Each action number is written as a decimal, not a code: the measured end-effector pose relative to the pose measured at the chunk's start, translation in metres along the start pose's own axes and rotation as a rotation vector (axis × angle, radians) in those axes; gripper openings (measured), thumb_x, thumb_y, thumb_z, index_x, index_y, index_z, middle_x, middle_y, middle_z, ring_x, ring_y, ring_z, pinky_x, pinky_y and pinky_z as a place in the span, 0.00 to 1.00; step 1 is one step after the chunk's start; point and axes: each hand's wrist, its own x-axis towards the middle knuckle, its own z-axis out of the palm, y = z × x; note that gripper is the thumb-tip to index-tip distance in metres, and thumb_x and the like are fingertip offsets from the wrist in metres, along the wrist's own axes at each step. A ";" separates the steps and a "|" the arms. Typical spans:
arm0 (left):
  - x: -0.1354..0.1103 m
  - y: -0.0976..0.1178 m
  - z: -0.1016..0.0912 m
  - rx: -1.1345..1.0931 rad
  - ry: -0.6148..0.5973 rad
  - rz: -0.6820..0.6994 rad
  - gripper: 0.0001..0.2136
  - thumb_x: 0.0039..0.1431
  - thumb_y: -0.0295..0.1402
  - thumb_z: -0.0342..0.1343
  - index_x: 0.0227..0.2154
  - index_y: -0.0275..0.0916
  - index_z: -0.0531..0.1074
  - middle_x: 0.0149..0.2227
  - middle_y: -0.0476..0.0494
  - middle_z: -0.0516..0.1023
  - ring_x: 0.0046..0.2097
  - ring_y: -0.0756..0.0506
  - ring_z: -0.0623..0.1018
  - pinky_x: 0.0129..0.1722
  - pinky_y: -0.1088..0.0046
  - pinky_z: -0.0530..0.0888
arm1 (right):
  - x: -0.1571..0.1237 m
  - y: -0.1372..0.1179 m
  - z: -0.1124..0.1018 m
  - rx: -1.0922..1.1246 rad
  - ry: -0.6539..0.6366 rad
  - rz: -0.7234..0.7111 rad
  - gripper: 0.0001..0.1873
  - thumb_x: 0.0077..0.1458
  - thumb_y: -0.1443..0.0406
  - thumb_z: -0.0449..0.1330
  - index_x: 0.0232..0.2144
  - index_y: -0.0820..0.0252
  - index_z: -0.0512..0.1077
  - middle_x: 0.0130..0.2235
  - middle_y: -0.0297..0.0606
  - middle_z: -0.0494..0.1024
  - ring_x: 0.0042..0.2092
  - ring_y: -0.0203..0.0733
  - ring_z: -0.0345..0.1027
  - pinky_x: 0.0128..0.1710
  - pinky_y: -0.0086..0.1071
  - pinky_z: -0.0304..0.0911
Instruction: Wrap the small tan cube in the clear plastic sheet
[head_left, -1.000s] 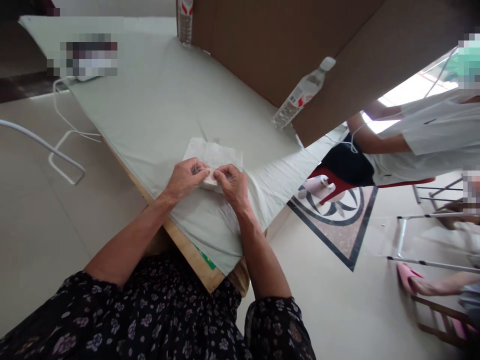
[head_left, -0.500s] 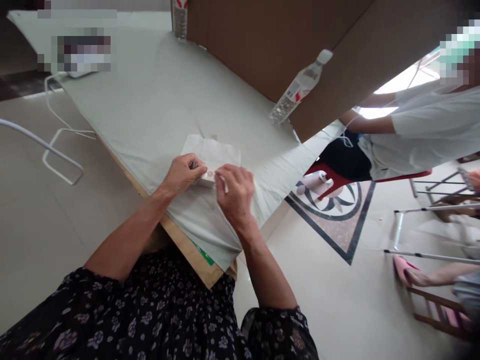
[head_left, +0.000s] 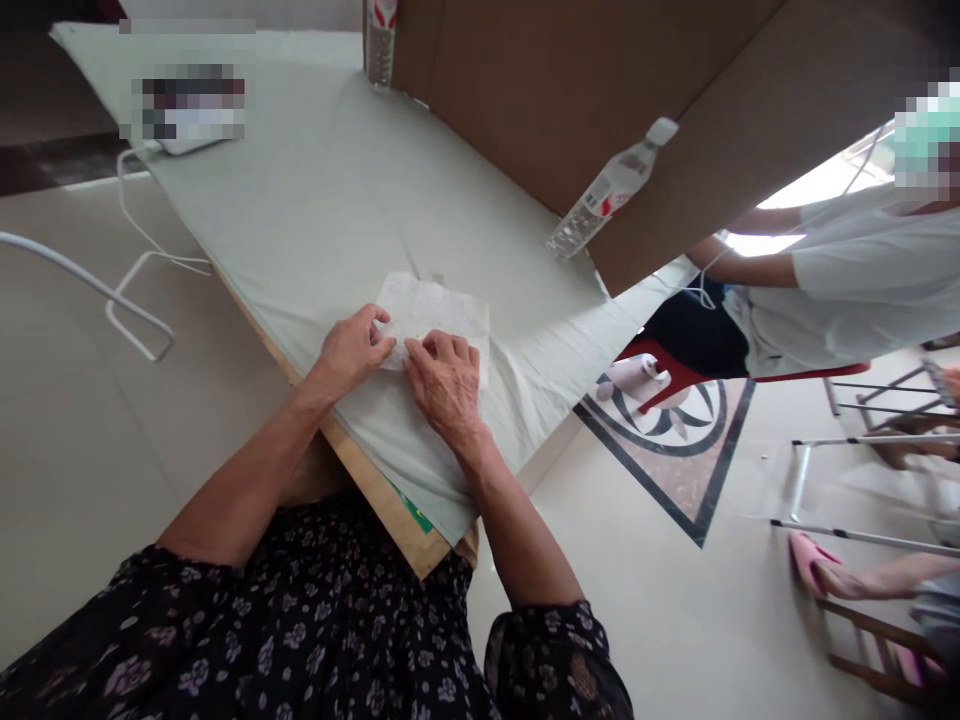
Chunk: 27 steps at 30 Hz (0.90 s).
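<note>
A white sheet that looks like a paper tissue point(head_left: 435, 302) lies unfolded on the pale green table cover, near the table's front corner. My left hand point(head_left: 352, 348) is at the sheet's left edge, its thumb and index finger curved with a gap between them. On the sheet's front part rests my right hand point(head_left: 448, 382), palm down, fingers bent and a little apart. The two hands' fingertips are close together but do not touch. Whatever lies under my right fingers is hidden.
A large brown cardboard panel point(head_left: 525, 110) stands across the table, with a plastic bottle point(head_left: 611, 190) leaning before it and another bottle point(head_left: 381, 45) farther back. A white cable point(head_left: 124, 200) hangs off the left edge. A person in a white shirt point(head_left: 862, 260) sits at right.
The raised, box-like front part of the white sheet, with pinkish spots, no longer shows; the sheet lies flatter. Both hands have loosened from their pinch, and the right hand has lowered onto the sheet.
</note>
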 end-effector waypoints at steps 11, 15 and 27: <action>-0.007 0.027 -0.025 0.355 -0.130 -0.301 0.26 0.61 0.47 0.58 0.55 0.32 0.75 0.41 0.35 0.85 0.50 0.35 0.82 0.52 0.62 0.75 | 0.002 -0.002 0.001 -0.101 -0.057 0.011 0.13 0.72 0.59 0.55 0.52 0.50 0.77 0.49 0.43 0.78 0.50 0.50 0.64 0.48 0.43 0.55; 0.001 0.025 -0.019 0.332 -0.136 -0.306 0.22 0.58 0.46 0.61 0.49 0.34 0.78 0.41 0.36 0.84 0.47 0.37 0.82 0.46 0.66 0.75 | 0.004 -0.003 0.000 -0.090 -0.060 0.010 0.13 0.72 0.59 0.55 0.51 0.50 0.77 0.49 0.42 0.78 0.50 0.50 0.63 0.48 0.43 0.55; -0.003 0.025 -0.018 0.005 -0.062 -0.412 0.25 0.57 0.39 0.62 0.56 0.35 0.70 0.41 0.42 0.80 0.26 0.50 0.74 0.25 0.74 0.68 | 0.006 -0.004 -0.002 -0.075 -0.055 -0.007 0.11 0.71 0.60 0.56 0.49 0.52 0.77 0.49 0.43 0.79 0.50 0.50 0.64 0.48 0.44 0.54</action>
